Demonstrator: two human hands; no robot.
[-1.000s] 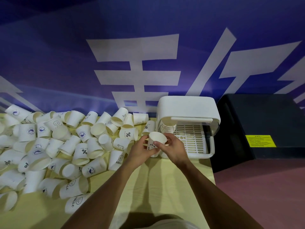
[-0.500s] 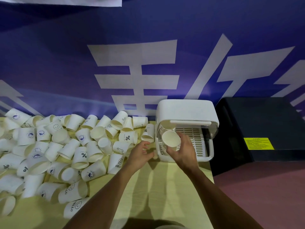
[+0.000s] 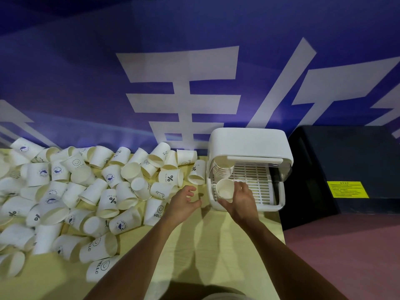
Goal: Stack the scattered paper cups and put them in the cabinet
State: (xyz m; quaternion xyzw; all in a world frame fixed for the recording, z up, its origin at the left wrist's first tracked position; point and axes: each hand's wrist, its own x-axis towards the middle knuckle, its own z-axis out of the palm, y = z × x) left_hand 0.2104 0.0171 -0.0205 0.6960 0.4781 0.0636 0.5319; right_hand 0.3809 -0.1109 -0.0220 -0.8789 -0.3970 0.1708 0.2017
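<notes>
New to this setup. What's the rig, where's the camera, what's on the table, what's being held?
No machine: a person works bare-handed. The picture comes from a wide-angle camera on their head, looking forward and down. Many scattered cups lie on the yellow table, mostly on their sides. At its right end stands a small white cabinet, front open, with a stack of cups inside at the left. The right hand holds one paper cup at the opening. The left hand is open and empty.

The white printed paper cups (image 3: 112,200) are looking matt; the small white plastic cabinet (image 3: 249,141) is showing a smooth shell.
</notes>
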